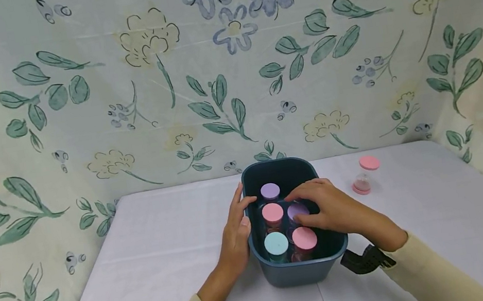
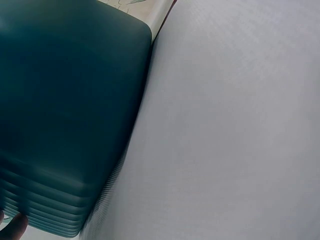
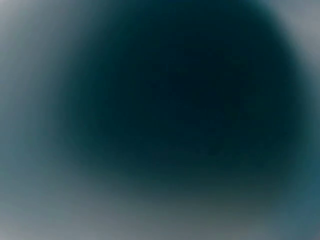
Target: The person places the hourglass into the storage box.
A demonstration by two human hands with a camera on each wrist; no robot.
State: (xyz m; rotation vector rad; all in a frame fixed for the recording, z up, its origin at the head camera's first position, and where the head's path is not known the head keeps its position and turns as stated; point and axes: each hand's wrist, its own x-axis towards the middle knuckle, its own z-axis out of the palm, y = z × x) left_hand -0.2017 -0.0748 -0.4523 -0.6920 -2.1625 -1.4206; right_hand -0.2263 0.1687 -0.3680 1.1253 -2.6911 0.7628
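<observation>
A dark teal bin [image 1: 303,267] stands on the white table and holds several small jars with coloured lids. These include a purple-lidded jar [image 1: 270,191] at the back, a pink one [image 1: 272,212], a teal one [image 1: 276,243] and another pink one [image 1: 304,238]. My right hand [image 1: 312,207] reaches into the bin, its fingers and thumb curled round a second purple-lidded jar [image 1: 296,211]. My left hand [image 1: 239,219] lies flat against the bin's left wall, thumb at the rim. The left wrist view shows that wall [image 2: 65,115] close up. The right wrist view is a dark blur.
A single jar with a pink lid [image 1: 365,175] stands on the table to the right of the bin. The white tablecloth [image 1: 157,246] meets a floral backdrop [image 1: 169,104] behind and at both sides.
</observation>
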